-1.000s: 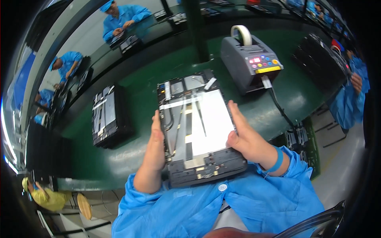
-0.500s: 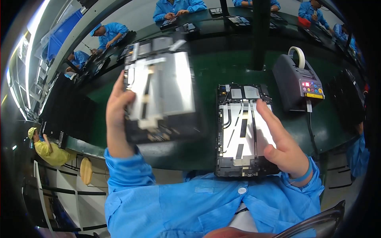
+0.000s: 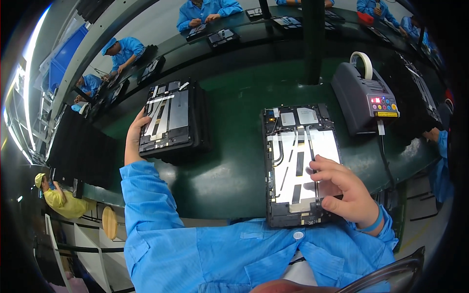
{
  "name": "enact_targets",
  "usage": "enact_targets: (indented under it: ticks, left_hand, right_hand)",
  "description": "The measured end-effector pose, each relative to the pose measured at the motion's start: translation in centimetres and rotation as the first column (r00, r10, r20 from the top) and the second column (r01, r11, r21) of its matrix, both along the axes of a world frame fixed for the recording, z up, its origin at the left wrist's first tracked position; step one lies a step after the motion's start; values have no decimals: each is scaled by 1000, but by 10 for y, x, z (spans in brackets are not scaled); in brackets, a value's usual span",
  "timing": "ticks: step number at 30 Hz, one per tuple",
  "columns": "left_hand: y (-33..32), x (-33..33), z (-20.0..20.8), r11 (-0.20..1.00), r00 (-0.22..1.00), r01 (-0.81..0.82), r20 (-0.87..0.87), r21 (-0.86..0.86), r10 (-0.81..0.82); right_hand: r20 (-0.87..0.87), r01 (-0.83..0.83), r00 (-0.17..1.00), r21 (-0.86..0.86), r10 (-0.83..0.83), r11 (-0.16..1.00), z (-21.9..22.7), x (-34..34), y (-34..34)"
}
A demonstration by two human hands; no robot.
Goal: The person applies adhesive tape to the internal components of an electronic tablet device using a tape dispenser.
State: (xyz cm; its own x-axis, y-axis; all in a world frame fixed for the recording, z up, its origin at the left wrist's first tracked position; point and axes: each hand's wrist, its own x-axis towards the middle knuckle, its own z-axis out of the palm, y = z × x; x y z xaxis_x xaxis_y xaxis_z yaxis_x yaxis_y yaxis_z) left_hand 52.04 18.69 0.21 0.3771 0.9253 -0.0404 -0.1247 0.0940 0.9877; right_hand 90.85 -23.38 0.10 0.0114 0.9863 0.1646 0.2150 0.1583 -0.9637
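Observation:
My left hand (image 3: 135, 137) grips the left edge of an opened tablet (image 3: 179, 112), thumb on top and the other fingers mostly hidden. That tablet lies on a dark stack (image 3: 200, 124) at the left-centre of the green table. In front of me, at the table's near edge, another opened tablet (image 3: 288, 173) shows a silver battery area, black tape strips and two pale plates at its far end. Over its right side my right hand (image 3: 344, 190) is open, fingers spread and slightly bent; whether it touches the surface I cannot tell.
A dark tape dispenser (image 3: 361, 105) with a cream tape roll stands at the right, its cable running toward me. Tall black stacks (image 3: 80, 144) fill the left side. A dark post (image 3: 312, 44) rises beyond the table (image 3: 220, 183). Across it, people in blue (image 3: 207, 12) work at benches.
My left hand has brought its tablet down and left, away from me, onto the stack. My right hand's fingers have bent and drawn back slightly over the near tablet.

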Motion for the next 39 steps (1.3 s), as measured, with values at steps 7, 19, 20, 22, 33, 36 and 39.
enact_targets:
  ticks: [7, 19, 20, 22, 33, 36, 39]
  left_hand:
    - [7, 7, 8, 992, 968, -36, -242, 123, 65]
    - [10, 0, -1, 964, 907, -260, -330, 46, 261]
    - [12, -3, -4, 964, 907, -260, -331, 46, 261]
    - [13, -4, -5, 979, 955, -199, -220, 33, 201]
    - [19, -2, -1, 983, 954, -181, -240, 17, 179]
    - [13, 7, 5, 965, 930, -261, -265, 7, 253]
    - [11, 9, 7, 979, 904, -196, -374, 63, 205]
  right_hand:
    - [-38, 21, 999, -32, -23, 999, 1, -4, -1]
    - [24, 1, 1000, 71, -2, 997, -6, 4, -2]
    - [23, 1, 1000, 72, -3, 997, -7, 5, -2]
    - [61, -18, 998, 105, 12, 994, -7, 7, -2]
    - [56, -2, 998, 85, -2, 996, -5, 9, -1]
    - [69, -4, 998, 74, -1, 997, -3, 8, -1]
    - [35, 1, 999, 55, -3, 998, -4, 7, -2]
